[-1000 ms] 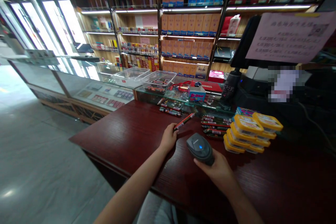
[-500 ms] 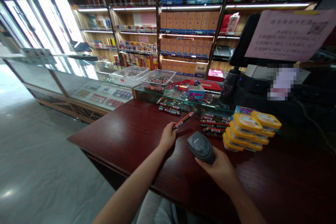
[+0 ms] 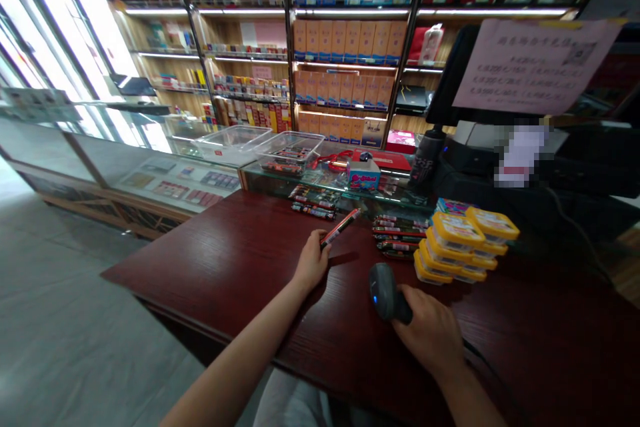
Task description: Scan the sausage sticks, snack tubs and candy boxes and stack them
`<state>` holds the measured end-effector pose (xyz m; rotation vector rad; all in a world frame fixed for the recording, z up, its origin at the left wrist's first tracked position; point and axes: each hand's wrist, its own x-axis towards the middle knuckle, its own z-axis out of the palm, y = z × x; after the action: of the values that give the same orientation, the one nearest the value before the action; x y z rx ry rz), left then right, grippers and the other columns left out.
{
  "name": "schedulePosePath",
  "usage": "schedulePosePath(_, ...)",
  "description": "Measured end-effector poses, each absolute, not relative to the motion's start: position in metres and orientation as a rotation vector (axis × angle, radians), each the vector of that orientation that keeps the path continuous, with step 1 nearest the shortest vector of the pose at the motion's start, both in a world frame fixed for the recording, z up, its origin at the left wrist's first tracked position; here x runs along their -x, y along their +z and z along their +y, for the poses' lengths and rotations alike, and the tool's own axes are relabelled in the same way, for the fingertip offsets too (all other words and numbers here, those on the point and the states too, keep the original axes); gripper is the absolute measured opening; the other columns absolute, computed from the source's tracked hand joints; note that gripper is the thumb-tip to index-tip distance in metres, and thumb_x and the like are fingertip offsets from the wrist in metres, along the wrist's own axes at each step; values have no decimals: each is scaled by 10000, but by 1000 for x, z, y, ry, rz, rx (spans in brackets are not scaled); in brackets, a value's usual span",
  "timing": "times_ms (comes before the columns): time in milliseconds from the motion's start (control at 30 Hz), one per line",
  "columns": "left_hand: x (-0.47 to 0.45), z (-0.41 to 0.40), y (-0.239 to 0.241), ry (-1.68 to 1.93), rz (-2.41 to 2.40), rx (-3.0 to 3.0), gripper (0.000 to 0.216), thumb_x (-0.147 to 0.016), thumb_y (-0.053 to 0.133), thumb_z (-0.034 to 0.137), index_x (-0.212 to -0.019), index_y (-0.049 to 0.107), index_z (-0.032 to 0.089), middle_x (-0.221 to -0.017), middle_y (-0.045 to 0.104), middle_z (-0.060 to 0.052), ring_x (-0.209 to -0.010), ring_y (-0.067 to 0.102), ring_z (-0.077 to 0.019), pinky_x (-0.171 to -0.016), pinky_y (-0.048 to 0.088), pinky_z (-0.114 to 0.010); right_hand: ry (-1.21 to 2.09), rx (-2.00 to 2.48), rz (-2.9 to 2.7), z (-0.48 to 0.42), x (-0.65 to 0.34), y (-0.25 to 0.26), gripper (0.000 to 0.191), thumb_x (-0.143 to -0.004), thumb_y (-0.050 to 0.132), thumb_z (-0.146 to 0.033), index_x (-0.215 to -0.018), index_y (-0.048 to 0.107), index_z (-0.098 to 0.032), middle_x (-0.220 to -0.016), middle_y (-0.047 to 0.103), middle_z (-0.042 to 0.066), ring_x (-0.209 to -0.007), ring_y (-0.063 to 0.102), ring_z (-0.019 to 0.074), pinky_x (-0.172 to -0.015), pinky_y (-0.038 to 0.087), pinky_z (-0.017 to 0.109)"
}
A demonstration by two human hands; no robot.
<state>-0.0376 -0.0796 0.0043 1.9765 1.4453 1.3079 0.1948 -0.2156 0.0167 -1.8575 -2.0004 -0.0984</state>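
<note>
My left hand (image 3: 311, 261) is closed on a thin red stick-shaped packet (image 3: 340, 227) and holds it tilted up over the dark red wooden counter (image 3: 240, 260). My right hand (image 3: 431, 333) grips a grey handheld barcode scanner (image 3: 386, 292) with a small blue light, lowered toward the counter and turned on its side. Beyond the packet lie two groups of similar stick packets (image 3: 314, 202) (image 3: 397, 233).
Stacked yellow-lidded containers (image 3: 463, 247) stand right of the scanner. A glass shelf with clear plastic tubs (image 3: 287, 152) and a small blue box (image 3: 363, 178) lies behind. A black monitor with a paper notice (image 3: 533, 67) stands at the right. Shelves of boxed goods line the back wall.
My right hand has lowered the scanner toward the counter and rolled it onto its side. My left hand with the red packet has barely moved. The camera has shifted slightly to the right.
</note>
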Motion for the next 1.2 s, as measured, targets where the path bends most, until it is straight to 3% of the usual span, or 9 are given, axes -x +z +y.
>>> schedulePosePath(267,22,-65,9,1146,1331,-2241,157,-798,520,131,-937,565,189,-952,530,-55,-943,522,-199,-894,447,-377,-58,1859,-1927,-215,-203,6,229,-781,551,-245,-1003,603,-231,-918,684,31,-833,629,199,-744,396,307)
schedulePosePath(600,-68,-28,23,1177,1045,-2352,243,-776,538,76,-994,573,177,-1159,402,-86,-1138,440,-209,-1033,391,-395,-3,1932,-1896,-214,-202,13,248,-770,552,-231,-1012,607,-234,-938,688,26,-877,635,199,-744,394,303)
schedulePosePath(733,-92,-16,18,1111,985,-2334,298,-730,590,43,-985,622,193,-1186,423,-82,-1147,459,-210,-1036,387,-370,-33,1961,-1899,-214,-203,15,265,-767,543,-226,-1023,610,-223,-931,688,32,-852,636,199,-728,399,304)
schedulePosePath(933,-78,-18,11,1241,1242,-2082,443,-601,787,179,-1018,640,206,-1012,533,-47,-966,555,-196,-904,467,-369,-39,1970,-1880,-213,-202,14,286,-747,556,-227,-1025,619,-237,-934,696,26,-821,637,192,-717,402,298)
schedulePosePath(1067,-67,-23,6,1230,1274,-1754,231,-623,738,111,-835,654,141,-795,618,-16,-699,597,-135,-698,511,-295,-22,1934,-1888,-212,-202,12,284,-752,554,-235,-1028,623,-228,-951,697,31,-849,637,195,-735,407,299)
schedulePosePath(1200,-74,-23,1,1239,1291,-1621,84,-667,665,72,-725,672,131,-705,660,-14,-673,618,-135,-687,509,-287,-38,1935,-1888,-212,-203,10,305,-755,551,-224,-1053,614,-217,-970,694,42,-876,635,203,-765,407,308)
